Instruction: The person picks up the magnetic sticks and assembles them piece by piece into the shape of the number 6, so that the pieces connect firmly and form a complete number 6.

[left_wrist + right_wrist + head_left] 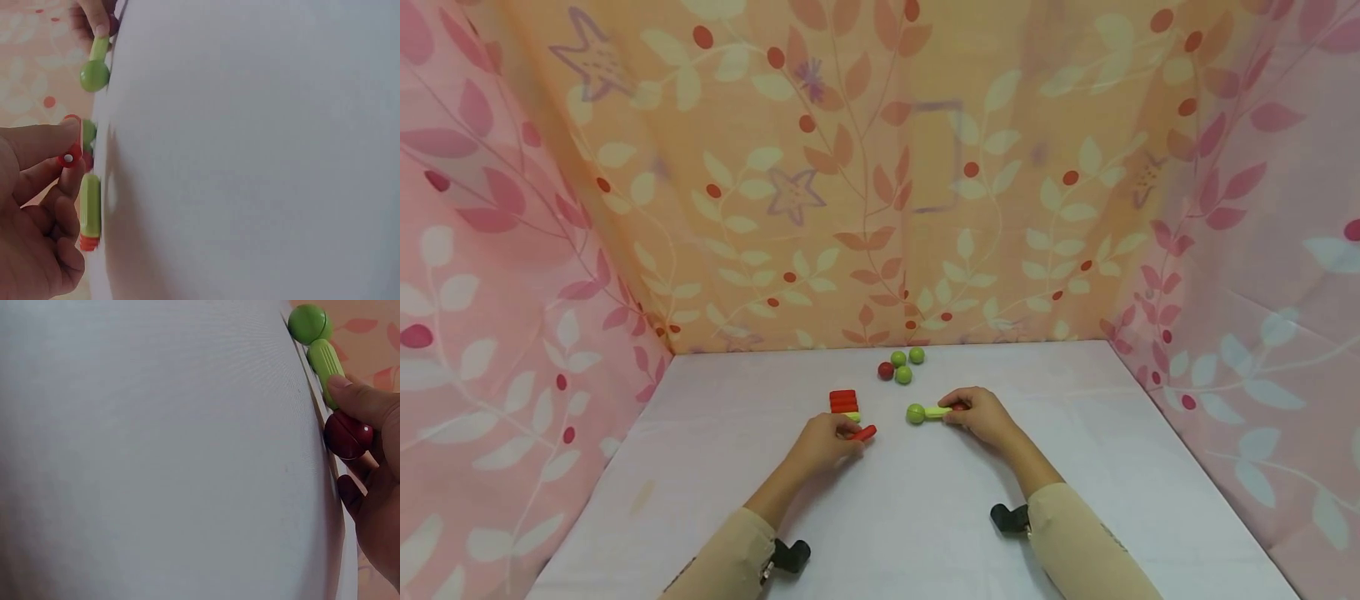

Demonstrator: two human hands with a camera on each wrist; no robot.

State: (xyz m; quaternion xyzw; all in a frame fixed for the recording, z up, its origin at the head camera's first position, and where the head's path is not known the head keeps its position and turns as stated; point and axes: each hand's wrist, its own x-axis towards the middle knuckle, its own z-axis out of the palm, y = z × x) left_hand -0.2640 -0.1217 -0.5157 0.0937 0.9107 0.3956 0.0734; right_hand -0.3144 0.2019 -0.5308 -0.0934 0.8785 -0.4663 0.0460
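My left hand [820,443] pinches a red rod [866,433] between thumb and fingers; its end with a small pale dot faces the left wrist camera. My right hand [990,417] grips a yellow-green rod [326,365] that has a green ball [915,414] on its left end and a dark red ball [348,435] on its right end. The two held pieces are apart, with the green ball pointing toward the left hand. Just beyond the left fingers lies another yellow-green rod [853,416], partly hidden by that hand, beside several red rods [843,401] in a row.
Near the table's back edge sit a red ball [886,371] and three green balls [903,375] in a cluster. A white cloth covers the table [895,517]. Patterned curtains [865,167] stand behind it and along both sides.
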